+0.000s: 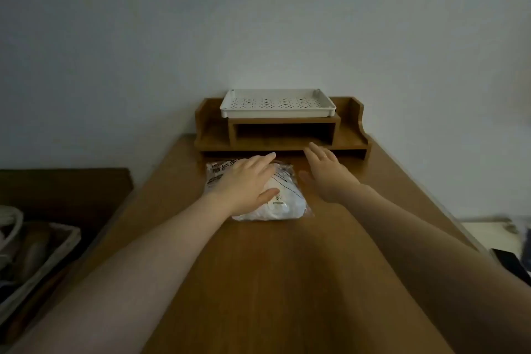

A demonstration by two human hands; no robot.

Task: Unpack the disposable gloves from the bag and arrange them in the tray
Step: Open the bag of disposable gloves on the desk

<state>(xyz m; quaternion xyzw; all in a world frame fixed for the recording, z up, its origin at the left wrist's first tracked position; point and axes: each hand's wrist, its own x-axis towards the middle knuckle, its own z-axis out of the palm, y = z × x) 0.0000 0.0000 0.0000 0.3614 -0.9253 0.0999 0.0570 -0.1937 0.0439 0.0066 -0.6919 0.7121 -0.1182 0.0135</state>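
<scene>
The left hand lies flat on the bag of gloves, fingers straight, maybe to keep the slippery plastic from sliding. The right hand hovers wide open just beside the bag, holding nothing, ready to help open it. The bag sits shut on the bench. Behind it, a white tray waits on a wooden shelf, easy to reach.

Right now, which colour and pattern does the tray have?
White tray, its floor dotted with small holes; seen in the head view.
</scene>
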